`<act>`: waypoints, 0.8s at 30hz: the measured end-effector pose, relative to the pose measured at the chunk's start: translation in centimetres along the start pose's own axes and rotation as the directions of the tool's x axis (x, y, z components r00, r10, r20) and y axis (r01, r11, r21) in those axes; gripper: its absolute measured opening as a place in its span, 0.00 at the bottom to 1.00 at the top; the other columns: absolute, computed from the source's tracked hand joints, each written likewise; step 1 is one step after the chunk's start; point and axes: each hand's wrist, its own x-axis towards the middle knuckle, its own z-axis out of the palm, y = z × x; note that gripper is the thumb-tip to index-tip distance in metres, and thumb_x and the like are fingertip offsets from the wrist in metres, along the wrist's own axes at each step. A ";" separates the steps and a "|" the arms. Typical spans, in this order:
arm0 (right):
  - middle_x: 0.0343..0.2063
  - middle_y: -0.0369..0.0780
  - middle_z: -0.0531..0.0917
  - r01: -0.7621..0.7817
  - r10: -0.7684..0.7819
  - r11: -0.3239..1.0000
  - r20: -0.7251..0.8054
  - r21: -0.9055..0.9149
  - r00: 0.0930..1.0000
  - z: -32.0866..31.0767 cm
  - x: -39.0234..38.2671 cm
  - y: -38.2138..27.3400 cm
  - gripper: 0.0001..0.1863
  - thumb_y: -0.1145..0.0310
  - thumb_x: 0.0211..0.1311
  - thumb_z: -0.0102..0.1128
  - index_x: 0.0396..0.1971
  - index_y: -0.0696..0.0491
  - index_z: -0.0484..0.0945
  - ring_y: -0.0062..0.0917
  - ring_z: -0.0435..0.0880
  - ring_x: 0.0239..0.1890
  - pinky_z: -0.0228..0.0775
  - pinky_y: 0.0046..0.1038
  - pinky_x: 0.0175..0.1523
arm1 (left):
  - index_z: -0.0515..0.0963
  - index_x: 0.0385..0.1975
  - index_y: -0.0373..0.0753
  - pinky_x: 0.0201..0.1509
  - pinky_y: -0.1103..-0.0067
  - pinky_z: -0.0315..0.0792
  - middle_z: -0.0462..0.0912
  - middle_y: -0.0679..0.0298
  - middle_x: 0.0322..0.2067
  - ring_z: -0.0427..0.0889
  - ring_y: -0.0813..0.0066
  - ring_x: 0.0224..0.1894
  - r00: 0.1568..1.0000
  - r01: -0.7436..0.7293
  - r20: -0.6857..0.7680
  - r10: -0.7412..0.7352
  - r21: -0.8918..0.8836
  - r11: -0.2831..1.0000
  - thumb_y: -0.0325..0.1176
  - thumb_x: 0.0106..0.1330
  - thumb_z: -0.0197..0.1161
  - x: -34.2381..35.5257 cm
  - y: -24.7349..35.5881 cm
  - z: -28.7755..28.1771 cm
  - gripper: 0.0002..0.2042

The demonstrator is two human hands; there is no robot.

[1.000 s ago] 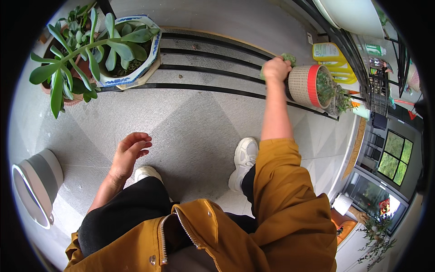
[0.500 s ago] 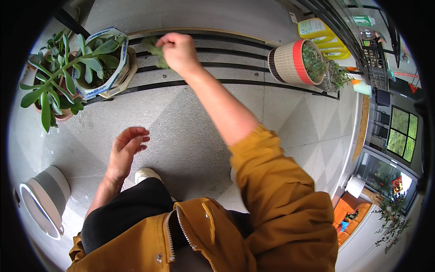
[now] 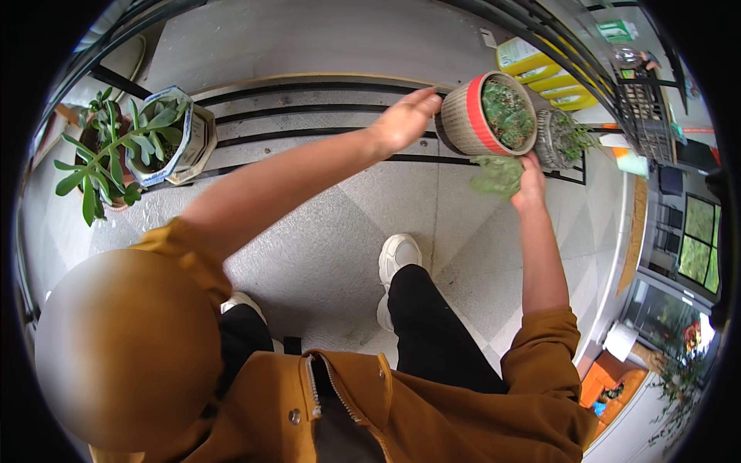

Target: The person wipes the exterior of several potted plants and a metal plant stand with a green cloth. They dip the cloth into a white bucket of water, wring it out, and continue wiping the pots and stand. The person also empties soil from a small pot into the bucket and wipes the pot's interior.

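A round woven-look pot (image 3: pixel 457 123) with a red band and small green plants in it stands tilted on the black slatted rack (image 3: pixel 309 121). My left hand (image 3: pixel 407 122), fingers stretched out, is at the pot's left side; I cannot tell whether it touches. My right hand (image 3: pixel 531 184) is closed on a crumpled green cloth (image 3: pixel 496 177), which hangs just below the pot's rim. Its fingertips reach up to the pot's near right edge and are partly hidden there.
Right of the pot stands a glass jar (image 3: pixel 554 139) with a leafy plant. Yellow jugs (image 3: pixel 540 71) stand behind. At the rack's left end sit a blue-and-white octagonal pot (image 3: pixel 182 140) and a succulent (image 3: pixel 96 166). My shoes (image 3: pixel 400 255) are on the grey tiled floor (image 3: pixel 332 208).
My right hand has carried the green cloth from the rack's left part to the pot. My left hand has risen and reached across to it. The pot is turned and shifted slightly left.
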 end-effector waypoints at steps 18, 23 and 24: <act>0.52 0.39 0.72 0.016 0.037 0.989 0.340 -0.150 0.940 8.6 0.4 2.1 0.21 0.73 0.62 0.53 0.55 0.59 0.66 0.23 0.72 0.51 0.66 0.26 0.54 | 0.50 0.62 0.32 0.67 0.67 0.53 0.59 0.45 0.59 0.57 0.49 0.63 0.740 -0.489 -0.095 0.666 0.603 0.630 0.39 0.32 0.79 0.6 -1.6 -2.1 0.55; 0.48 0.43 0.76 0.112 0.027 0.940 0.400 -0.321 0.916 15.5 -3.0 1.5 0.17 0.78 0.59 0.51 0.49 0.63 0.70 0.24 0.74 0.48 0.66 0.26 0.52 | 0.50 0.62 0.33 0.66 0.69 0.57 0.61 0.49 0.58 0.62 0.57 0.61 0.725 -0.547 -0.155 0.671 0.462 0.698 0.33 0.34 0.78 -4.9 -1.7 -6.5 0.53; 0.47 0.44 0.76 0.048 0.109 0.936 0.416 -0.349 0.903 16.4 -3.5 1.4 0.16 0.79 0.58 0.50 0.47 0.64 0.71 0.25 0.75 0.47 0.67 0.27 0.52 | 0.49 0.62 0.33 0.67 0.70 0.57 0.61 0.50 0.58 0.62 0.60 0.61 0.773 -0.557 -0.143 0.619 0.315 0.768 0.30 0.35 0.78 -5.6 -1.9 -7.3 0.53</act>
